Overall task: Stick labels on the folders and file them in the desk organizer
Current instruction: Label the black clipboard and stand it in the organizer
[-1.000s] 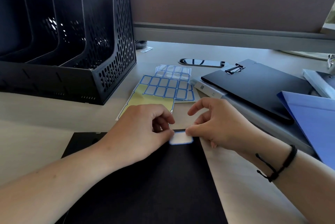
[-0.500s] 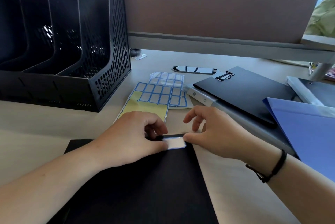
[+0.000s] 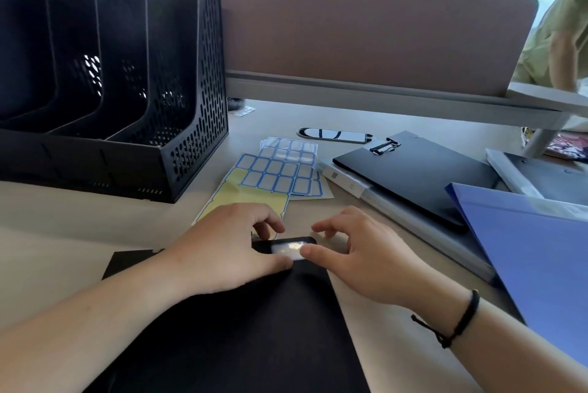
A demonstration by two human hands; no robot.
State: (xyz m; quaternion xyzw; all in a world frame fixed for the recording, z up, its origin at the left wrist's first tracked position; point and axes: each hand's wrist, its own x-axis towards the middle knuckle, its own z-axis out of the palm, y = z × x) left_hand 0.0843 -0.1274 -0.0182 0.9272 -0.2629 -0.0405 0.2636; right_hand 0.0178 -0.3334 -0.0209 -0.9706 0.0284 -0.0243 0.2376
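Head view | A white label [image 3: 290,250] sits at the top right corner of a black folder [image 3: 241,329] lying flat on the counter [image 3: 63,233] | thin, light, likely tacky and flimsy; best handled by its edges | left hand [image 3: 222,252] and right hand [image 3: 362,259] press it, fingers [image 3: 307,253] loosely curled, thumbs on its ends.

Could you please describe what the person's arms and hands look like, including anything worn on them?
Both forearms are bare, with no sleeves in view. The left hand shows no rings, gloves or watch. The right hand is likewise unadorned, but its wrist carries a thin black cord bracelet with a loose knotted end.
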